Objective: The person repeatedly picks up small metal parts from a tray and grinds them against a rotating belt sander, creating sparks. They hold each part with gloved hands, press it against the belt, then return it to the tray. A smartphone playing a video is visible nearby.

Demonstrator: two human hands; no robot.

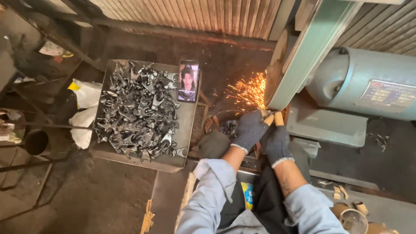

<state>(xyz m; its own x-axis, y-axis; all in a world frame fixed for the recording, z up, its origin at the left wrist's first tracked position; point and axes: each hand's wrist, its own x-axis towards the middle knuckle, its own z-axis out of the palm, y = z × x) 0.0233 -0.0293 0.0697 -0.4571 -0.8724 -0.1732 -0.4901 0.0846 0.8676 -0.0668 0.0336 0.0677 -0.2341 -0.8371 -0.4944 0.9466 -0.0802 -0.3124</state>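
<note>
Both my hands wear dark knit gloves with white cuffs. My left hand (250, 128) and my right hand (277, 142) are closed together on a small metal part (265, 113), which is pressed against the grinding wheel (274, 73) under the pale green guard (310, 47). Orange sparks (250, 92) fly off to the left of the contact point. The part itself is mostly hidden by my fingers.
A metal tray (184, 125) heaped with several dark forged metal parts (138, 112) stands to my left, with a phone (188, 81) propped on its far edge. A dark bowl of parts (226, 123) sits below the sparks. The grey-blue motor (368, 82) fills the right.
</note>
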